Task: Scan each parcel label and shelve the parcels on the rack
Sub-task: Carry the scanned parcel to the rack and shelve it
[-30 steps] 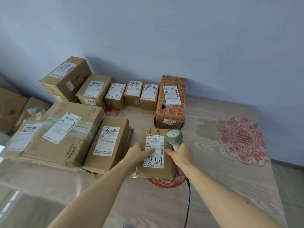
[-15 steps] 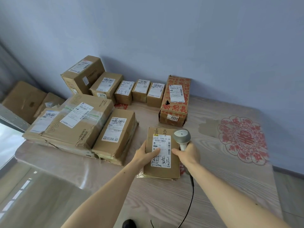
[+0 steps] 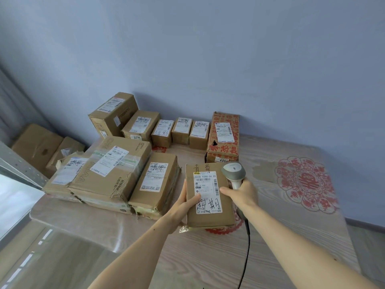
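Above the woodgrain table (image 3: 281, 247), left hand (image 3: 183, 207) grips flat cardboard parcel (image 3: 208, 197).

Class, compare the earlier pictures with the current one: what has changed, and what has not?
The left hand has lifted the parcel off the table, tilting it up. The right hand keeps holding the scanner beside its label. The other boxes stayed put.

We see wood-grain table (image 3: 270, 257) under clear film, red paper-cut medallion (image 3: 305, 184) at right. On it, back row along wall: large brown box (image 3: 113, 115), flatter box (image 3: 140, 125), three small boxes (image 3: 180, 130), red-printed carton (image 3: 224, 136). Nearer left: taped carton (image 3: 112, 167) atop flattened boxes, flat parcel (image 3: 155, 182) just beside. Scanner cable (image 3: 246, 247) trails over front edge.
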`<state>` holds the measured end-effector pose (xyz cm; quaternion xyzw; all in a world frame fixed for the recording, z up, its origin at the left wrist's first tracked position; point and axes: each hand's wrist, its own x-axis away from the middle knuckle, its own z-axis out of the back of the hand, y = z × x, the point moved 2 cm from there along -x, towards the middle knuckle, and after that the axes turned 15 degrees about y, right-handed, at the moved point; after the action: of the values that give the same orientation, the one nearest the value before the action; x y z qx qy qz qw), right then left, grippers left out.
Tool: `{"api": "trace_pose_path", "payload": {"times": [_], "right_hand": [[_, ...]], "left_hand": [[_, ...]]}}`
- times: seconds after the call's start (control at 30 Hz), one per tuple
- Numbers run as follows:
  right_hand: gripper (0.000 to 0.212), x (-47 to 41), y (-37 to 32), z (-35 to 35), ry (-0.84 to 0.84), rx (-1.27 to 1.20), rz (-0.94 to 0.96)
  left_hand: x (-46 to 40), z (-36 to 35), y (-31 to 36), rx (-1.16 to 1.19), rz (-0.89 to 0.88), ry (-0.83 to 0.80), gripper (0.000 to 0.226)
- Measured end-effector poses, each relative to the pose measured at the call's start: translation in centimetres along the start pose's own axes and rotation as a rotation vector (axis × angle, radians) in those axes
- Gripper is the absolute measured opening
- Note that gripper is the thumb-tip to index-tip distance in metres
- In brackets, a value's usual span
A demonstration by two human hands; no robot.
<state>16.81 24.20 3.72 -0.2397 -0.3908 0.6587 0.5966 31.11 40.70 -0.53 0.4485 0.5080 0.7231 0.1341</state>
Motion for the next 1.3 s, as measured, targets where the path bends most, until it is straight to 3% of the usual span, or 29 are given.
{"api": "trace_pose_path", "payload": {"times": [0.3, 0.5, 0.73, 0.87, 1.03, 1.3], "right_hand": [[0.037, 0.3, -1.9, 0.4, 0.002, 0.017, 0.062], [0.036, 0.2, -2.2, 0.7, 0.027, 0.027, 0.079], [0.029, 0.1, -3.0, 1.4, 0.046, -0.001, 0.122], [0.025, 0.2, -3.5, 2.4, 0.055, -0.014, 0.152], [0.036, 2.1, -5.1, 4.0, -0.028, -0.005, 0.221], [0.03, 6.1, -5.6, 3.2, -0.134, -0.123, 0.153]], "left_hand": [[-0.7, 0.3, 0.9, 0.007, -0.11, -0.005, 0.093], [-1.7, 0.3, 0.8, 0.02, -0.132, 0.009, 0.113], [-3.2, 0.3, 0.9, -0.025, -0.145, 0.044, 0.095], [-2.9, 0.3, 2.1, 0.017, -0.19, 0.032, 0.105], [-4.3, 0.7, 1.8, 0.013, -0.21, 0.109, 0.097], [-4.8, 0.2, 2.3, -0.006, -0.324, 0.178, 0.092]]}}
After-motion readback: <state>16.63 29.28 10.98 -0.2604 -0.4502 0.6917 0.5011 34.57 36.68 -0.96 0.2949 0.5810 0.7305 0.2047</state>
